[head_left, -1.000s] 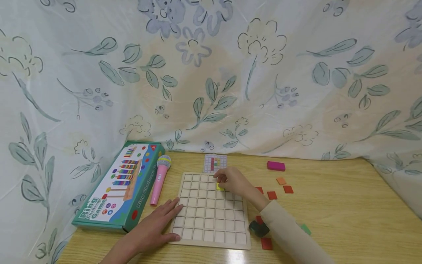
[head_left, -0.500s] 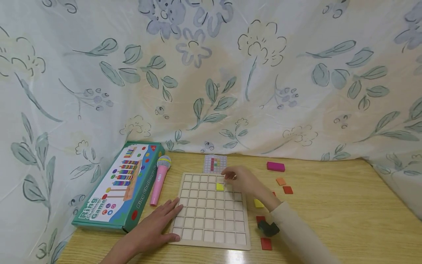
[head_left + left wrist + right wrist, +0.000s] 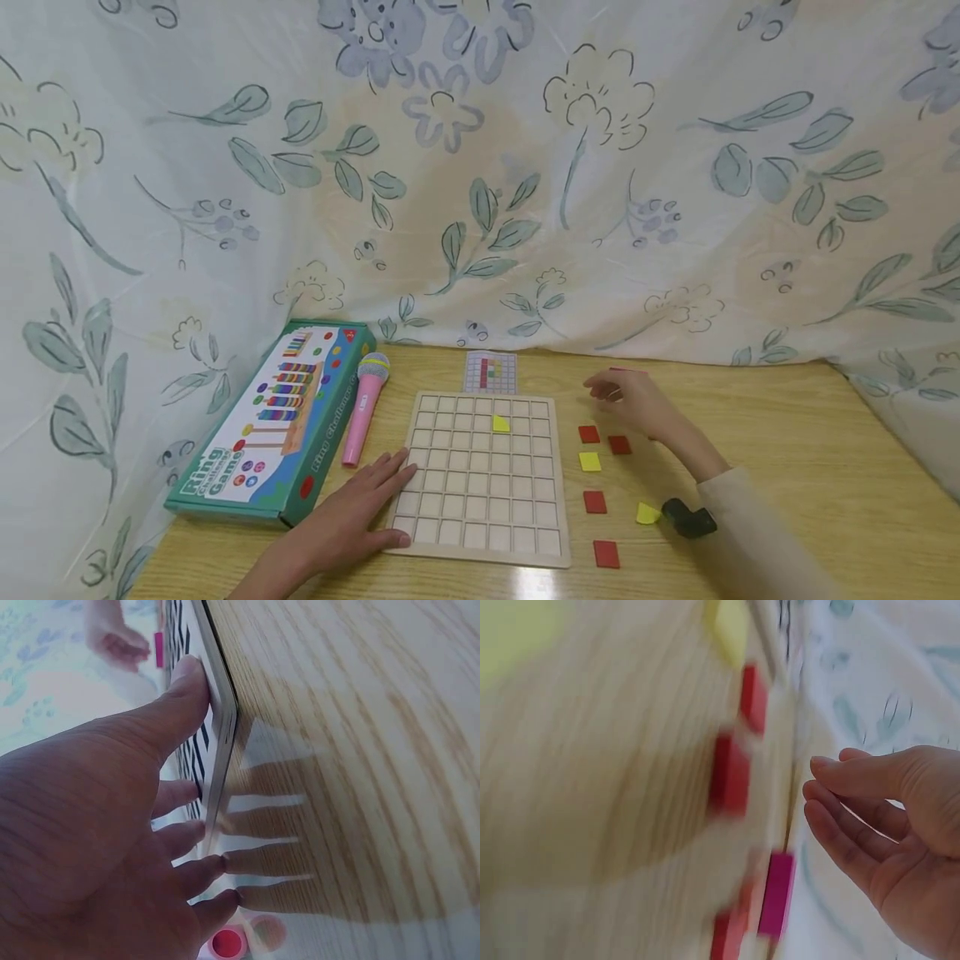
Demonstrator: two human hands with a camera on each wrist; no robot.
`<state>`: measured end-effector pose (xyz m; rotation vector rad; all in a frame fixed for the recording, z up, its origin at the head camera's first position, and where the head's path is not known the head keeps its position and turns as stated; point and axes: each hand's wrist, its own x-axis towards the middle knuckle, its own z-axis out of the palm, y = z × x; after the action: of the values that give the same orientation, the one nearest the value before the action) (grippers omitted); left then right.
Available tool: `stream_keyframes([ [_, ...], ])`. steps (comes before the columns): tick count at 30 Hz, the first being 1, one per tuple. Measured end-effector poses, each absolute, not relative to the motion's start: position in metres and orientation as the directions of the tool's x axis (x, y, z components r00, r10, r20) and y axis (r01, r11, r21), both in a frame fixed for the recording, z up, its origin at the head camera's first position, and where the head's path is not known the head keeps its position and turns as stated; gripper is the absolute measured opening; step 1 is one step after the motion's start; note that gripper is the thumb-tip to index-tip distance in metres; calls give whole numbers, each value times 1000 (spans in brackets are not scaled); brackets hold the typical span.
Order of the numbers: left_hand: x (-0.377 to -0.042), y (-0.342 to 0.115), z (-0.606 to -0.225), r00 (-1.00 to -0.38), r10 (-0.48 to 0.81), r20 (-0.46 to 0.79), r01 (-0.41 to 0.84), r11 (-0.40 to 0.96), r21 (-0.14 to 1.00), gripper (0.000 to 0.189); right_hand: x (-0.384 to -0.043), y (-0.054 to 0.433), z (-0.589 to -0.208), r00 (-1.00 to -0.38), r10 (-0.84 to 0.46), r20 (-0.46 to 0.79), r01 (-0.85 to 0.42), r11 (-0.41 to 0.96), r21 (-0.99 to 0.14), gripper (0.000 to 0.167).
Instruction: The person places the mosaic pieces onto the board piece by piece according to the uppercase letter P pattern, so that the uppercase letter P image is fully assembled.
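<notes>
My left hand [image 3: 348, 517] rests along the left edge of the wooden grid board [image 3: 457, 482]. Its fingers are extended, with the thumb over the near rim in the left wrist view. One yellow tile [image 3: 501, 424] sits in a cell in the board's second row from the far side. To the right of the board, my right hand [image 3: 633, 406] is above the table, its fingers loosely bent. The right wrist view shows nothing between the fingers [image 3: 862, 776] and thumb. Nearest below it are red tiles [image 3: 618, 445], while a magenta block [image 3: 778, 896] is mostly hidden behind it in the head view.
A yellow tile [image 3: 590, 462], more red tiles [image 3: 595, 502] and another yellow tile [image 3: 647, 512] lie right of the board. A coloured grid card [image 3: 491, 372] lies beyond it. Leftward are a pink toy microphone [image 3: 362, 417] and a green game box [image 3: 270, 425].
My right hand has let go of the yellow tile in the board and moved right, off the board toward the loose tiles. My left hand has stayed put.
</notes>
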<state>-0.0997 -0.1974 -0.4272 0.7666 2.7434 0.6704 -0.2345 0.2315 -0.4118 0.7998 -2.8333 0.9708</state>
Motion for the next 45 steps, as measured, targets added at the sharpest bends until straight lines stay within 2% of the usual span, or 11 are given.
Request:
stream_keyframes([
  [6, -99, -197, -429, -843, 532, -79, 436, 761, 480, 85, -228, 271, -418, -896, -418, 148, -431, 742, -514, 25],
  [13, -98, -198, -431, -845, 528, -83, 427, 761, 487, 86, -225, 290, -423, -925, -367, 93, -361, 780, -512, 26],
  [31, -99, -196, -432, -844, 529, -84, 425, 757, 496, 85, -235, 286, -419, -917, -393, 70, -369, 768, -523, 27],
  [39, -100, -196, -433, -845, 526, -96, 420, 765, 489, 85, -233, 283, -409, -919, -389, 70, -360, 751, -554, 38],
  [45, -100, -197, -433, -850, 518, -93, 415, 768, 487, 84, -238, 268, -411, -906, -409, 111, -396, 725, -563, 38],
])
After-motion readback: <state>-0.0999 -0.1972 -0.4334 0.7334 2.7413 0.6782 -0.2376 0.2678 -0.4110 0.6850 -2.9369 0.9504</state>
